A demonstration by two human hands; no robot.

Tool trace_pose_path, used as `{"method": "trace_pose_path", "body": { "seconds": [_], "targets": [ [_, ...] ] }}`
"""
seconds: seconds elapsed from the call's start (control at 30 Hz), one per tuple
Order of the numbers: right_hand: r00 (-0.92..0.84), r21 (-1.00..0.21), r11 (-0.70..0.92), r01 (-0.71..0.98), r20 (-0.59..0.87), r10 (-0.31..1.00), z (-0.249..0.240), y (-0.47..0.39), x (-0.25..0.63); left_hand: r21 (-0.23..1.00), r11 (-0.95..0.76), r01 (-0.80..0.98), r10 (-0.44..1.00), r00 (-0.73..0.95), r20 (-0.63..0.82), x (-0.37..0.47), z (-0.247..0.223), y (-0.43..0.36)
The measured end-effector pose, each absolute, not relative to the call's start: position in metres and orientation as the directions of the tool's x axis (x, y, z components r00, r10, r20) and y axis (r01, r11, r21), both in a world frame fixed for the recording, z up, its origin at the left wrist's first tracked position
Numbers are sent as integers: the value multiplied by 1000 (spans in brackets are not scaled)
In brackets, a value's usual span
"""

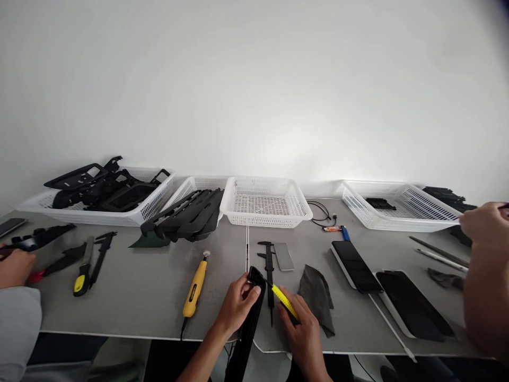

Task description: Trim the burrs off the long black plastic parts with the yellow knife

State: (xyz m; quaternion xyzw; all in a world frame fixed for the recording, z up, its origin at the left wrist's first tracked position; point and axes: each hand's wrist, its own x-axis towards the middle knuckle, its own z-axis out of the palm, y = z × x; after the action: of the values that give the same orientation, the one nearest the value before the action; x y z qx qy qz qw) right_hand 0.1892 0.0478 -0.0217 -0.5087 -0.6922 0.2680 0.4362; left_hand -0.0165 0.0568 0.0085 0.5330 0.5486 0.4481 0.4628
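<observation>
Beside the slim black caliper point(270, 276), my left fingers point(237, 286) pinch a long black plastic part point(248, 337); my right fingers point(299, 305) grip a yellow-handled tool point(283, 300).

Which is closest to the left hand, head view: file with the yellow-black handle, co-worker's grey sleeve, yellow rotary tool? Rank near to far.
From the left hand:
1. Yellow rotary tool, just left
2. File, farther left
3. Grey sleeve, far left edge

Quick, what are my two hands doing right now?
Left hand: closed on the upper end of a long black part.
Right hand: closed around a yellow-handled tool, its tip towards that part.
</observation>
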Motion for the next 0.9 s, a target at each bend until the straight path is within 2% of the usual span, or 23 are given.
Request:
{"method": "trace_pose_path", "body": {
  "seconds": [0.43,0.73,0.9],
  "targets": [
    [-119,-819,356,449,341,933,-26,49,188,995,45,85,999,-9,-45,-16,13,58],
    [-134,-819,353,453,330,935,-23,50,189,996,42,-80,998,-41,-45,-18,19,61],
    [-141,-811,368,455,342,929,-25,50,189,993,35,-114,997,-60,-42,-21,24,63]
  ]
}}
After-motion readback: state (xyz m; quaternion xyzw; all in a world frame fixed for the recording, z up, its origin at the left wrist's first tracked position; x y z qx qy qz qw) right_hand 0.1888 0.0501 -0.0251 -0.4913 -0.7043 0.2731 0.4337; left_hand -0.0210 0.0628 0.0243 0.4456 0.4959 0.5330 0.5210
